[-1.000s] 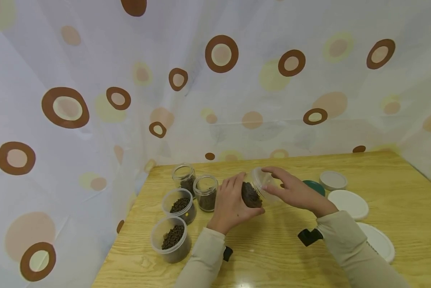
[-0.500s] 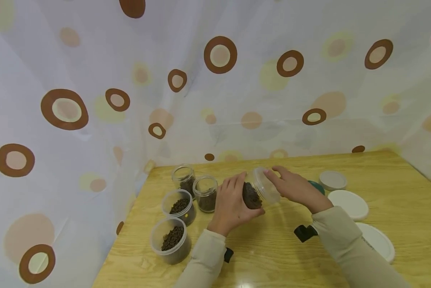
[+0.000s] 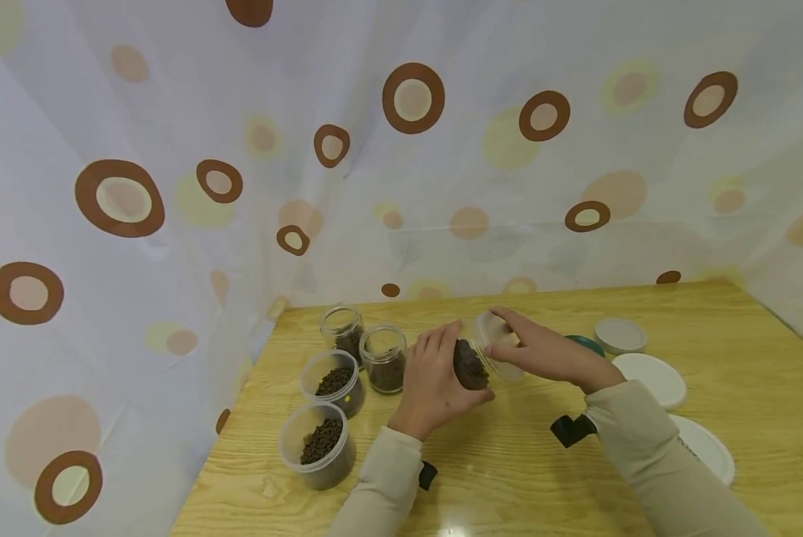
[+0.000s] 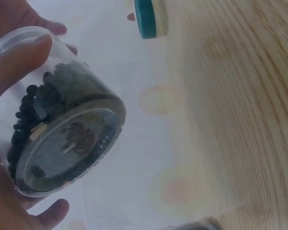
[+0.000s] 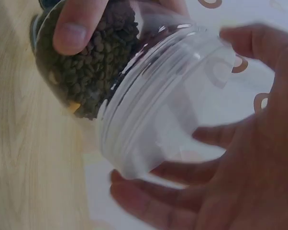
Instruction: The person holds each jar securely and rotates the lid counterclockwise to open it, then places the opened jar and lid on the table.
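Note:
My left hand (image 3: 431, 382) grips a clear jar (image 3: 470, 364) part filled with dark brown pellets, tilted above the table. In the left wrist view the bottom of this jar (image 4: 70, 148) faces the camera, with the pellets piled along one side. At the jar's mouth is a translucent lid (image 5: 156, 122), its edge ringed by ridges. The right hand (image 3: 550, 355) holds the lid around its rim, thumb on one side and fingers on the other. A left finger lies over the pellets in the right wrist view.
Two lidless glass jars (image 3: 384, 365) and two lidless plastic tubs (image 3: 320, 455) with dark pellets stand at the left. To the right lie a green lid (image 3: 585, 344), a grey lid (image 3: 620, 336) and two white lids (image 3: 651, 380). A spotted sheet (image 3: 468, 164) hangs behind the table.
The right hand's fingers have shifted around the lid's rim, moving off to the right and then back over it. The left hand keeps its hold on the tilted jar.

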